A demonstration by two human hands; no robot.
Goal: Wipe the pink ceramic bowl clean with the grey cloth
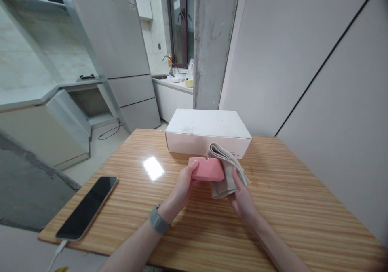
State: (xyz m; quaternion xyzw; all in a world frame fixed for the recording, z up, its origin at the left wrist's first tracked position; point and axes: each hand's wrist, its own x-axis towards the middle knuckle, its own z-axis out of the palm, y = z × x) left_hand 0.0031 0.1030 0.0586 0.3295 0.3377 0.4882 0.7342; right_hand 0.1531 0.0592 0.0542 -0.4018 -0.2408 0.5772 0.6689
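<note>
A pink faceted block with a small notch in its top edge (208, 170) is gripped at its left end by my left hand (184, 183), thumb on the near face. What the block is I cannot tell. My right hand (242, 195) holds a folded grey-beige cloth (226, 179), its thumb lying over the front fold. The cloth meets the right end of the block and is partly behind it. Both are held above the wooden table (127, 207), in front of a white box. The fingers behind the block and cloth are mostly hidden.
The closed white box (209, 124) stands at the table's far side. A phone (87, 207) with a white charging cable (57, 256) lies at the left edge. A wall (318, 114) borders the right side. Beyond are a refrigerator (112, 33) and a sink counter (174, 96).
</note>
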